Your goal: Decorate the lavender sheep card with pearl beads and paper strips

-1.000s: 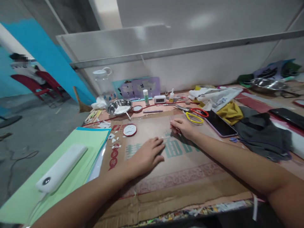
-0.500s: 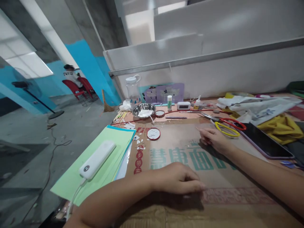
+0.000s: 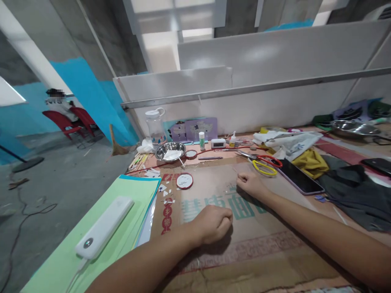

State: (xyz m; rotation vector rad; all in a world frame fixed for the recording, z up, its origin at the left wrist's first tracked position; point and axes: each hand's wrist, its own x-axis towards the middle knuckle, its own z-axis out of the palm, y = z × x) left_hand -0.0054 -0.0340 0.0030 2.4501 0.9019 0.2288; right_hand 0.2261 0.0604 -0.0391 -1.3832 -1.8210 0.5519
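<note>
My left hand rests on the brown cardboard sheet as a closed fist; whether anything is inside it cannot be seen. Farther back, my right hand lies on the same cardboard with fingers pinched together on a thin stick that pokes out to the left. Just behind that hand lie yellow-handled scissors and red-handled scissors. A round red-rimmed lid sits left of my right hand, with small white paper scraps beside it.
Green paper sheets carry a white power bank at left. A steel bowl, glue stick, clear jar, phone, yellow cloth and dark cloth crowd the back and right. A person sits far left on red chairs.
My left hand went from flat and spread on the cardboard to a closed fist drawn nearer to me. The right hand stayed pinched. The camera view swung about.
</note>
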